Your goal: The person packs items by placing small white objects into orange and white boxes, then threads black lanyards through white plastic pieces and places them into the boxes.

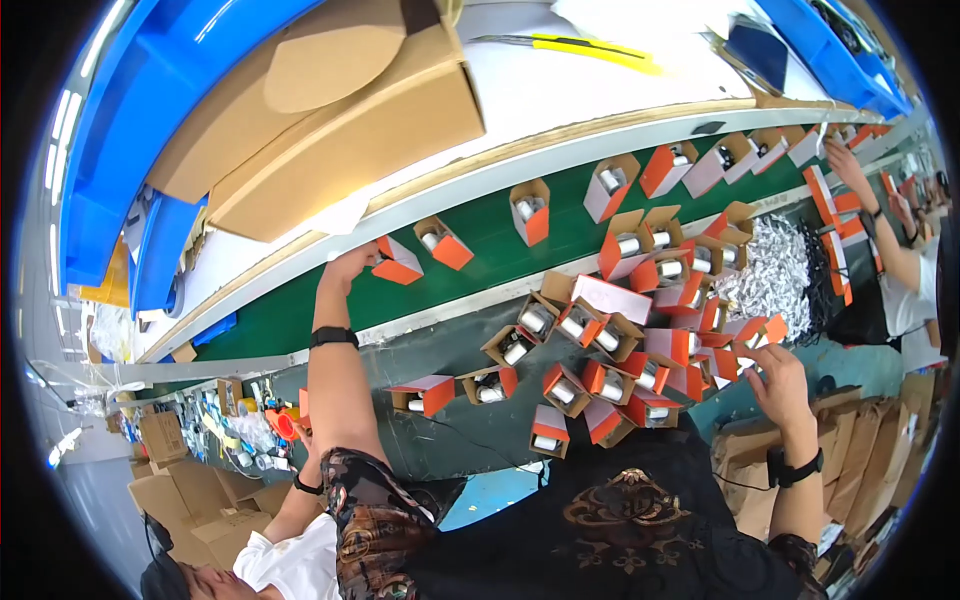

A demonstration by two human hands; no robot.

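Note:
On the green conveyor belt, my left hand (350,265) is closed at the side of a small orange-and-white box (400,262), its fingertips partly hidden. Beside it, another open small box (443,244) shows a white cylindrical part inside. My right hand (782,382) is at the right end of a crowd of such boxes, thumb and fingers apart, close to an orange box flap (765,332). Most of the crowded boxes, such as this open box (570,325), stand with brown flaps up and white or silvery parts inside. They rest on a dark worktop (400,440).
More boxes line the belt (480,265) toward the right, where a co-worker's hand (848,165) reaches in. A pile of silvery wrapped pieces (770,270) lies by black cables. Beyond the rail are a large carton (350,130), blue bins (130,130) and a yellow cutter (590,47).

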